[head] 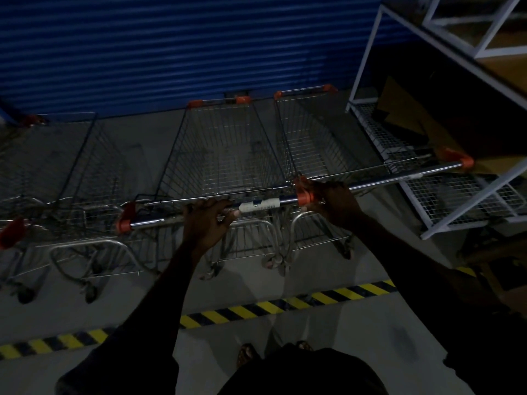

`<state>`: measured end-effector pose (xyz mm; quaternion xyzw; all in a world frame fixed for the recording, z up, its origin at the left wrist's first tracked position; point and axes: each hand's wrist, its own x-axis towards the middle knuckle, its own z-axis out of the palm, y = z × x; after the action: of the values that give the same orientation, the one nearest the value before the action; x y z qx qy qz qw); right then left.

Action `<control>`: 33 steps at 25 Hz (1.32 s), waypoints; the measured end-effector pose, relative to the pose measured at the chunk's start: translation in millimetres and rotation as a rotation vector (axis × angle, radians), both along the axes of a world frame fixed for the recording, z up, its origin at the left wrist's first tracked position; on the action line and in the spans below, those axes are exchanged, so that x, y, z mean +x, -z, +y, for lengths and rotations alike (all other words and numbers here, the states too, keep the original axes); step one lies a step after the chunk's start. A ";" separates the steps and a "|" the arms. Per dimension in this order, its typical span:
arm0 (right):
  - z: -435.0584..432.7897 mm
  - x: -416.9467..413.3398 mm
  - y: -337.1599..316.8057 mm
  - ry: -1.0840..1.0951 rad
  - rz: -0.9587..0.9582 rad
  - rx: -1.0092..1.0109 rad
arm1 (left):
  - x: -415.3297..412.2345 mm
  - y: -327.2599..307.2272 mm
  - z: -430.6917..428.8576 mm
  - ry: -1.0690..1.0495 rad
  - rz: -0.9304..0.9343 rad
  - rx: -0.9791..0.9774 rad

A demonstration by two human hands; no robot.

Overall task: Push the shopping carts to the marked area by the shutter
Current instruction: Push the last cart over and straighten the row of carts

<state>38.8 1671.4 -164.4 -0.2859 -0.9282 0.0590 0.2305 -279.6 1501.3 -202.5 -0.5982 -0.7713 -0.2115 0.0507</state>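
Two wire shopping carts stand side by side, noses towards the blue shutter [171,52]. My left hand [208,220] is wrapped around the chrome handle [148,223] of the middle cart [225,155]. My right hand [332,202] grips the handle [399,178] of the right cart [319,143] near its orange end cap. Both carts are past the yellow-and-black striped floor tape [256,307], which runs between me and their wheels.
Another cart [57,172] stands to the left, also beyond the tape. A white metal rack [427,195] with wire shelves and cardboard sits close on the right, near the right cart's handle end. My feet [248,353] are behind the tape on grey concrete.
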 end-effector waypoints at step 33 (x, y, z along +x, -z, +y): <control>-270.9 -300.7 -3.3 -0.257 0.148 -0.102 | -169.2 -28.0 -294.5 -0.204 -0.224 0.086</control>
<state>-261.9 1400.5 -161.0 -0.1707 -0.9335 0.1559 0.2741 -448.8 1206.9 -174.5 -0.4867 -0.8191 -0.3035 0.0108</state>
